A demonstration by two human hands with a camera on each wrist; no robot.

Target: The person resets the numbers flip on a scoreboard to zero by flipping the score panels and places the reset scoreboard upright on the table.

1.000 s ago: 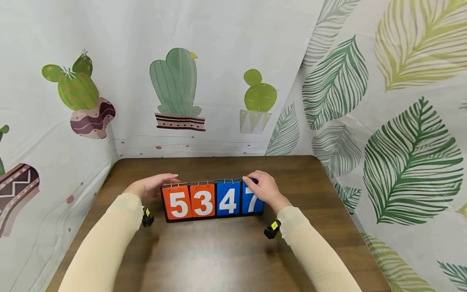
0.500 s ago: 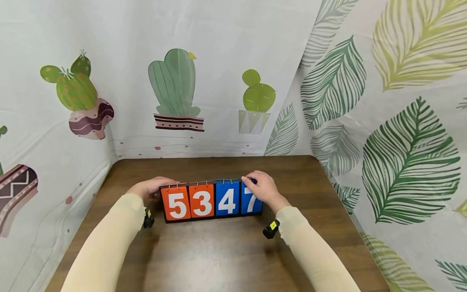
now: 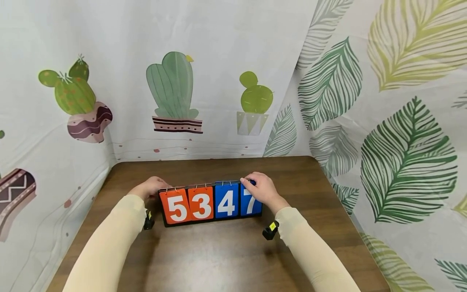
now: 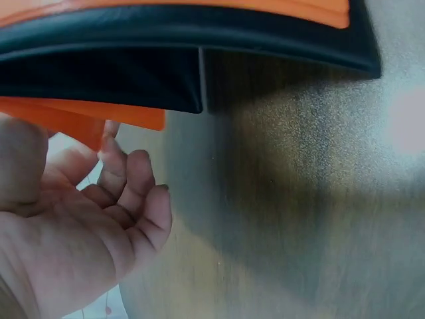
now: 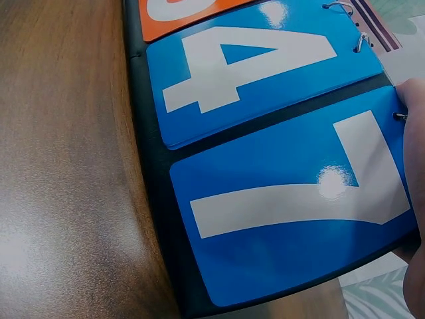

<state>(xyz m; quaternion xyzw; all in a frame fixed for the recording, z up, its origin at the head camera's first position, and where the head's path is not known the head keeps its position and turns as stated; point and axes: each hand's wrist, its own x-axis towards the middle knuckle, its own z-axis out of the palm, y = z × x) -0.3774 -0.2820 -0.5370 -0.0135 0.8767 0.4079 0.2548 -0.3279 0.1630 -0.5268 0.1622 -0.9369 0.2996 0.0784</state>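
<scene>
At the board's (image 3: 214,205) right end, the right hand (image 3: 262,188) grips the top corner; behind the board's left end, the left hand (image 3: 147,187) appears to pinch an orange card (image 4: 83,131). Doing this well probably means bracing the right end and moving only one card, without creasing it. The board lies between both hands, which take its opposite ends; the table (image 3: 211,259) spreads before it.

Backdrop's basically hanging fabric: white cloth (image 3: 226,24) with printed potted cacti (image 3: 74,97) spread from 9 to 1 o'clock, then a leaf-print sheet (image 3: 408,162) in green, grey and yellowish tones from 1 to 4. Brown wood-grain table (image 3: 324,198) with rounded far corners, soft glare (image 3: 197,263) around 6.
</scene>
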